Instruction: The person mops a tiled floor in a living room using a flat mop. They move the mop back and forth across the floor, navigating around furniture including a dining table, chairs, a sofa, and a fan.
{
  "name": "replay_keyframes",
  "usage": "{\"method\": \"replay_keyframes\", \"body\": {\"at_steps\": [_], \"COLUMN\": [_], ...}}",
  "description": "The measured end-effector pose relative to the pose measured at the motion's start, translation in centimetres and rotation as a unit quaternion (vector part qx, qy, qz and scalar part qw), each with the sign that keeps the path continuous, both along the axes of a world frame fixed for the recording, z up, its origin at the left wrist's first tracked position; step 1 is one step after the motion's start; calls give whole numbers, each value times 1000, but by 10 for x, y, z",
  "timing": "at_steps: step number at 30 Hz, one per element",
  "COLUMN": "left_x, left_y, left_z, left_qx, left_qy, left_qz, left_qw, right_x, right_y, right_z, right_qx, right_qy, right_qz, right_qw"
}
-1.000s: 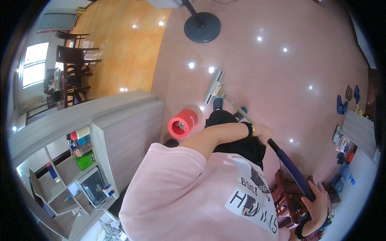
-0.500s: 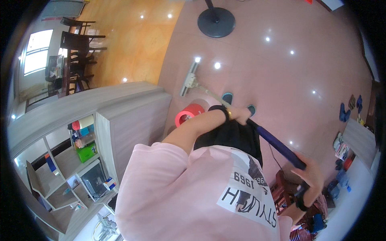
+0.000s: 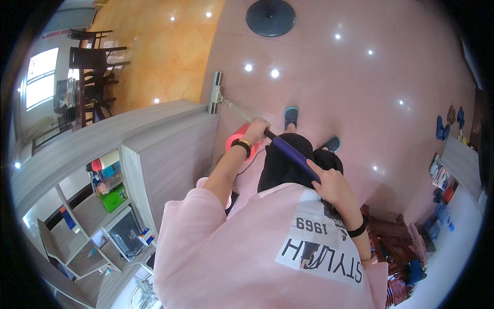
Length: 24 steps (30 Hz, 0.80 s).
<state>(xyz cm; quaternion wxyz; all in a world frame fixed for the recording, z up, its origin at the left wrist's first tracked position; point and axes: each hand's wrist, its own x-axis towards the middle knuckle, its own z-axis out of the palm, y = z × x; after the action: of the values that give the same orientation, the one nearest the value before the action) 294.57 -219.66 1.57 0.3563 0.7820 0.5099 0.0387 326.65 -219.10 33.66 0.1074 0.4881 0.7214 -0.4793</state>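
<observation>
Pink tile floor (image 3: 355,110) fills the upper middle and right of the frame. Grey wood-grain cabinet (image 3: 172,152) at centre left, its corner reaching toward the middle. Floor mop (image 3: 270,135) slants from centre up to the left, purple grip (image 3: 292,155) at its near end; mop head (image 3: 215,92) just beside the cabinet corner, contact uncertain. Round black base (image 3: 270,18) at top centre, well apart. Red bin (image 3: 234,137) left of centre, partly hidden by left hand and wrist. Right hand (image 3: 333,186) grasps the grip's end, some fingers out of sight. Left hand (image 3: 255,133) curled round the pole farther up. Risks, my judgement: a further leftward sweep could knock or scuff the cabinet; lowering the pole could tip the bin beneath; a loose right-hand hold could let the handle twist.
</observation>
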Motion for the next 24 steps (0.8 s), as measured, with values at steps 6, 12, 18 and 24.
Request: {"method": "replay_keyframes", "body": {"at_steps": [6, 12, 18, 24], "left_x": [59, 166, 304, 477], "left_y": [-38, -49, -67, -91], "left_z": [18, 22, 1, 32], "left_qx": [-8, 39, -34, -75], "left_qy": [66, 139, 100, 60], "left_qz": [259, 120, 52, -147], "left_qw": [963, 982, 993, 985], "right_x": [35, 150, 289, 434], "right_y": [-18, -59, -82, -139], "right_z": [13, -2, 17, 65], "right_qx": [-12, 48, -54, 7], "right_qy": [-38, -14, -65, -99], "right_qz": [15, -7, -44, -109], "right_qw": [999, 999, 995, 989]}}
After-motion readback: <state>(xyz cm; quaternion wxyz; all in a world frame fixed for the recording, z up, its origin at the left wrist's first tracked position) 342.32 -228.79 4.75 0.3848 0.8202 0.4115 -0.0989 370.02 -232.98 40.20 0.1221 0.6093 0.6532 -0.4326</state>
